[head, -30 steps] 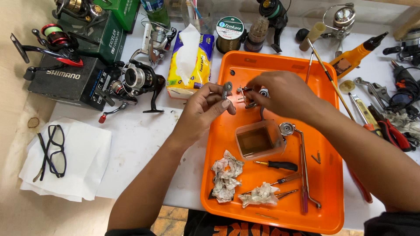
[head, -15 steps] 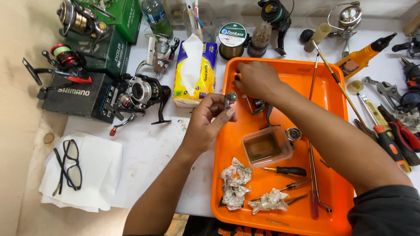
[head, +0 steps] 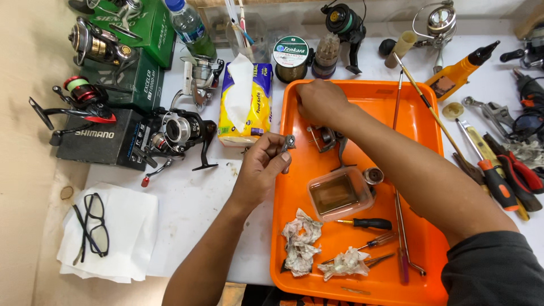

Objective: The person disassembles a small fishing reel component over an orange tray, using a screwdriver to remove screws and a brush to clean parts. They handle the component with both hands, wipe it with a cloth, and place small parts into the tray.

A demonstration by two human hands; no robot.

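Observation:
My left hand (head: 258,167) hovers over the left rim of the orange tray (head: 422,127), pinching a small grey metal part (head: 289,141) between thumb and fingers. My right hand (head: 320,102) reaches across to the tray's far left corner, knuckles up, with its fingertips hidden. Just below it, a dismantled reel body (head: 331,140) lies in the tray. A small round metal piece (head: 373,175) sits beside a clear plastic tub (head: 340,194) holding brownish liquid.
The tray also holds crumpled tissues (head: 300,243), a black-handled screwdriver (head: 368,224) and thin tools. A tissue pack (head: 246,102), fishing reels (head: 178,130) and boxes are at the left, with glasses (head: 90,226) on white paper. Pliers and screwdrivers (head: 498,175) lie right.
My right hand has moved from the tray's middle to its far left corner, and the reel body now lies in the tray. My left hand still grips the small part.

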